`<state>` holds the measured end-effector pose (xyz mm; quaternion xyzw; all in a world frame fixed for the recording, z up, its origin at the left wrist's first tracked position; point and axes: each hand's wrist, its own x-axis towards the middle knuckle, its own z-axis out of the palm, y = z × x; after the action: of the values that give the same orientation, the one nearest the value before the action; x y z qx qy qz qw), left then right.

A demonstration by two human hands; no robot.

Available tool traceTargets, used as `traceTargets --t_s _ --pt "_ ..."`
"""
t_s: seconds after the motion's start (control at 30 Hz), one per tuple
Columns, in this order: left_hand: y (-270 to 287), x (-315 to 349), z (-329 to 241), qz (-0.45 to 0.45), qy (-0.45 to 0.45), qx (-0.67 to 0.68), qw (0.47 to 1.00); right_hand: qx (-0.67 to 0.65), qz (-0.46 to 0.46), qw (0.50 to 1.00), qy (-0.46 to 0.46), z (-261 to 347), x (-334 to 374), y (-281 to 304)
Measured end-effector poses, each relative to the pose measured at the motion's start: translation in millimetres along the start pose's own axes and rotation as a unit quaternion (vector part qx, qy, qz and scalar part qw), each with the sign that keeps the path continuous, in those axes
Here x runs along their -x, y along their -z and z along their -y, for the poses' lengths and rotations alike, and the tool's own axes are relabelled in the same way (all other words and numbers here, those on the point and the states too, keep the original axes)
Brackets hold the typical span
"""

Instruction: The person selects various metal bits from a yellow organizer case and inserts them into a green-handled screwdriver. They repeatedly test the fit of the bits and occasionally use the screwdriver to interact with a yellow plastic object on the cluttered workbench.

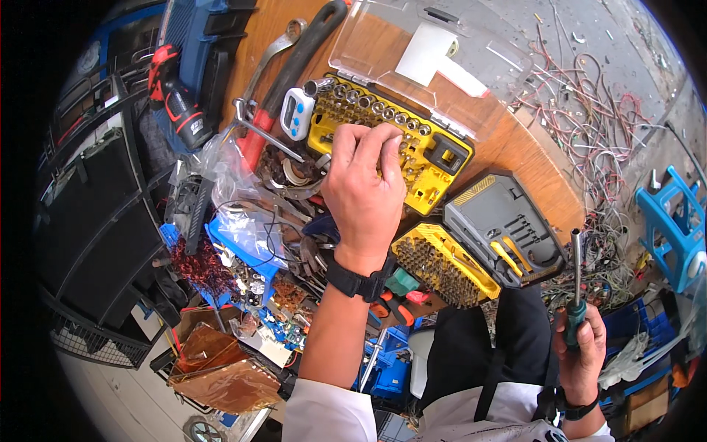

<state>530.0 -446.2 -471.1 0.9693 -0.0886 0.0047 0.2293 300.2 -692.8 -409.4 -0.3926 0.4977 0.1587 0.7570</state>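
Note:
My left hand [362, 188] reaches over a yellow socket and bit case [420, 195], fingers bent down and drawn together among the small bits. Whatever its fingertips pinch, if anything, is hidden. Along the back of that case runs a row of chrome sockets [378, 107]. The transparent lid [383, 29] is swung back behind it. At the lower right, my right hand [584, 350] grips a screwdriver handle [575, 324] of dark green, its metal shaft pointing up. A second case, with a tray of bits [442, 269] and a dark lid [504, 221], lies spread between my hands.
A white device with blue buttons [297, 114], a red-and-black long-handled tool [294, 77] and a wrench [272, 55] lie left of the case. Farther left is a red-and-black power tool [175, 99]. Tangled wires [589, 125] cover the floor at right, near a blue stool [674, 225].

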Motion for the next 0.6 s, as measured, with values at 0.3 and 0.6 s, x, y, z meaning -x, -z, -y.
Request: traceTargets --t_s 0.3,0.6 --pt "7.4 1.2 -2.1 -0.098 0.014 0.122 0.988 -0.003 -0.001 1.000 -0.002 1.4 1.6 0.0" --pt "72.6 13.9 -47.2 0.156 0.291 0.572 0.751 0.039 0.053 0.998 0.001 17.5 20.0 -17.5"
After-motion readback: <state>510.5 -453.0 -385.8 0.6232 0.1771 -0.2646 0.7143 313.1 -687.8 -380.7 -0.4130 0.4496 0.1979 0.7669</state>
